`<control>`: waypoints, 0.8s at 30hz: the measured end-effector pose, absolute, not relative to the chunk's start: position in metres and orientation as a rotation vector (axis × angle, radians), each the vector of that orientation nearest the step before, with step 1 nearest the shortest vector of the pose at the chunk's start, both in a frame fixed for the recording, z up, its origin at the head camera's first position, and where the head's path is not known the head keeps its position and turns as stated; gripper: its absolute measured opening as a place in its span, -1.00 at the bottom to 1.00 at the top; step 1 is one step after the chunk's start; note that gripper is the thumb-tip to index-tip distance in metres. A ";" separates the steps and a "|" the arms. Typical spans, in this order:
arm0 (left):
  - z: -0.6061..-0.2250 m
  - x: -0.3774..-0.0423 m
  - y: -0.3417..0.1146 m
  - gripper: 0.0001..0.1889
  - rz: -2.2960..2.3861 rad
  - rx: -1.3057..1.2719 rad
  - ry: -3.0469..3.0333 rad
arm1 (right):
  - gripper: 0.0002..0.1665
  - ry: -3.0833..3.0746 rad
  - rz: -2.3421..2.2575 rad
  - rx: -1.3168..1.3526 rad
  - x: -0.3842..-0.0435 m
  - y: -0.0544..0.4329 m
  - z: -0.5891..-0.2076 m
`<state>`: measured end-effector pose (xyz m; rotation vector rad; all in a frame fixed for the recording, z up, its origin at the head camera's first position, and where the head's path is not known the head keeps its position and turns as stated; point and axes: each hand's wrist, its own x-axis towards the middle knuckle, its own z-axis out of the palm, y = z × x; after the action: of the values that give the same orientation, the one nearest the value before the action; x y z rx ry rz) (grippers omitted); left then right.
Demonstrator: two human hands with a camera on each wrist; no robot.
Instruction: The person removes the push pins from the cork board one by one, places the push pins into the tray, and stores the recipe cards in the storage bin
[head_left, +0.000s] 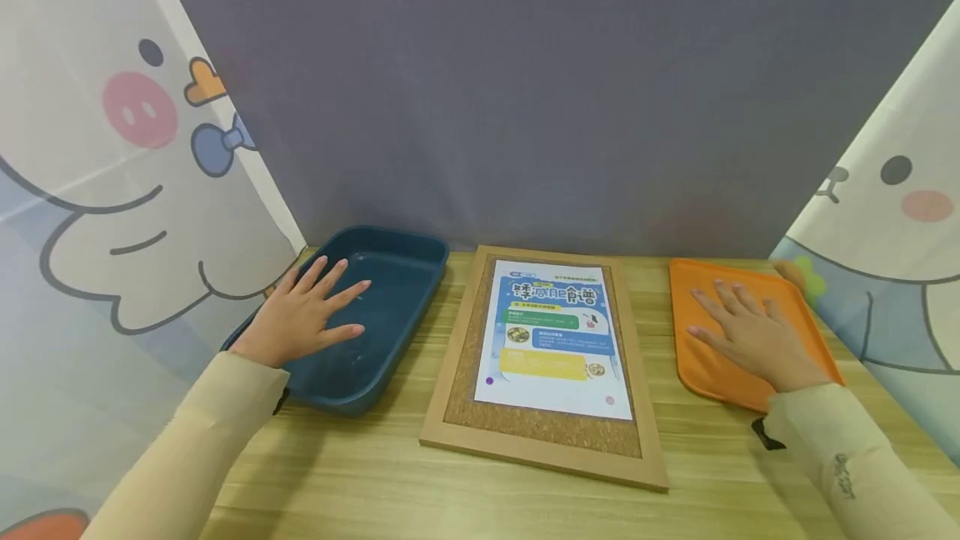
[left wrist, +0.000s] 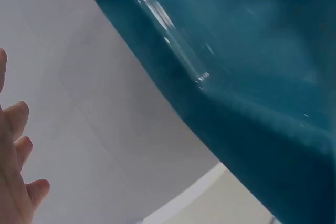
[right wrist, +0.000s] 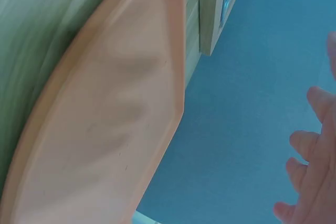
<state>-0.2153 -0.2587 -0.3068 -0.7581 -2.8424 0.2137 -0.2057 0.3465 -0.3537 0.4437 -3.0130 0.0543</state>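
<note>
The grip is apart on both sides: the left hand (head_left: 300,315) and the right hand (head_left: 753,336) have their fingers spread and nearly straight, and neither holds anything. The left hand hangs over the blue basin (head_left: 397,294), which stands at the far left, and the right over the orange tray (head_left: 697,286) at the far right (finger shadows fall on the tray in the right wrist view, so that hand seems to be clear of it). As I judge it, the likeliest mishap is a sleeve (head_left: 202,432) or palm coming down on a rim: the basin's near end or the shallow tray could then tip or slide, and a rightward sweep of the basin could knock the cork board (head_left: 442,390). The printed sheet (head_left: 555,398) on that board might shift if brushed, since I cannot tell whether it is fixed. Counted up, there are two hands, one basin, one tray, one board and one sheet, all on or above one bench (head_left: 360,473), with one grey partition (head_left: 525,107) behind and two cartoon curtains, the left curtain (head_left: 67,140) and the right curtain (head_left: 911,290).
</note>
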 end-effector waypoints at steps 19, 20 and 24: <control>-0.298 -0.228 -0.200 -0.24 0.154 -0.850 -2.831 | -0.22 -3.030 0.574 0.475 -0.215 0.330 -0.355; -0.298 -0.229 -0.197 -0.24 0.153 -0.854 -2.827 | -0.23 -3.024 0.600 0.472 -0.216 0.329 -0.356; -0.298 -0.233 -0.185 -0.24 0.163 -0.875 -2.818 | -0.27 -2.993 0.665 0.493 -0.220 0.326 -0.358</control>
<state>-0.2327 -0.1846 -0.2979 -0.8754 -2.8182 0.1630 -0.2196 0.3255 -0.3576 0.4934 -2.9931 0.6654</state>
